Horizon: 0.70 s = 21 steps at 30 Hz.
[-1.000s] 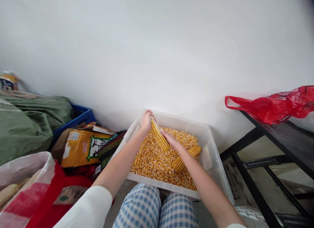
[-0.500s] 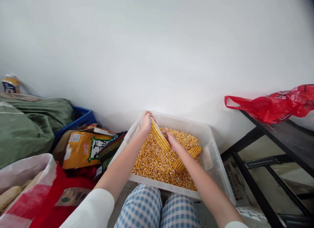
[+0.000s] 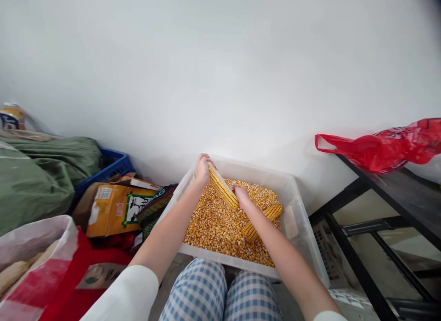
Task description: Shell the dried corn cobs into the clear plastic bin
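Note:
A partly shelled corn cob (image 3: 223, 188) slants over loose kernels, with a pale bare strip along its upper right side. My left hand (image 3: 203, 168) is closed around its upper end. Against the cob's right side, toward the lower end, my right hand (image 3: 242, 197) is closed, its fingertips partly hidden. Beneath both hands, a translucent plastic bin (image 3: 237, 262) holds a thick layer of yellow and whitish corn kernels (image 3: 213, 224). Two other cobs rest on the kernels at the right: one corn cob (image 3: 273, 212) and another (image 3: 250, 231), partly covered by my right forearm.
At left are a red-and-white bag (image 3: 41, 277), an orange carton (image 3: 106, 210), a blue crate (image 3: 117, 167) and green cloth (image 3: 41, 174). On the right, a black metal frame (image 3: 358, 261) carries a red plastic bag (image 3: 382, 148). A white wall (image 3: 223, 72) stands behind the bin.
My right hand's fingers have curled in against the cob, where they were more extended before. My left hand and the cob have shifted slightly left and up.

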Motion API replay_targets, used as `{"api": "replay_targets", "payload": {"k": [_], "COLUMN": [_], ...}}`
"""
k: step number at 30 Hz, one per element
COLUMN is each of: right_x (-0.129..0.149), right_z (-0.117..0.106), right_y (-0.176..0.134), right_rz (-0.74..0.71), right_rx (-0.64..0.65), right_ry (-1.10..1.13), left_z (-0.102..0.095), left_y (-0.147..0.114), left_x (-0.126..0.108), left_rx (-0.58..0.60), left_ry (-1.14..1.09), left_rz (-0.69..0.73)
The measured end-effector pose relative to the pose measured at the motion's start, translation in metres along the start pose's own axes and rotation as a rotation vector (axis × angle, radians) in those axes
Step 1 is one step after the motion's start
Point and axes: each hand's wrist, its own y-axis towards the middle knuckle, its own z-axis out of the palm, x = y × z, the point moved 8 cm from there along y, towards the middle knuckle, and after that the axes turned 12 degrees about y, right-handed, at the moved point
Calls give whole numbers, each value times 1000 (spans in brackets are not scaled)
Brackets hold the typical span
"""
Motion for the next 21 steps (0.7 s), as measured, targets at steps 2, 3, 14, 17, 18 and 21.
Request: {"api": "replay_targets", "payload": {"k": [2, 3, 14, 17, 18, 21], "right_x": [4, 8, 20, 12, 9, 5], "right_z": [-5, -5, 22, 7, 0, -6], "right_y": [-1, -3, -13, 0, 3, 2], "right_rz": [12, 1, -259, -193, -145, -6], "right_rx": [70, 134, 441, 223, 163, 220], "right_ry": [1, -5, -135, -126, -114, -29], "left_z": [6, 5, -33, -25, -21, -11], "left_y": [-2, -1, 19, 15, 13, 10], "left_x": [-1, 0, 12, 2, -1, -10], "left_rx": [22, 17, -151, -118, -90, -21], "left_ry": [7, 7, -90, -91, -87, -83], "left_rz": [1, -4, -71, -34, -24, 4]}}
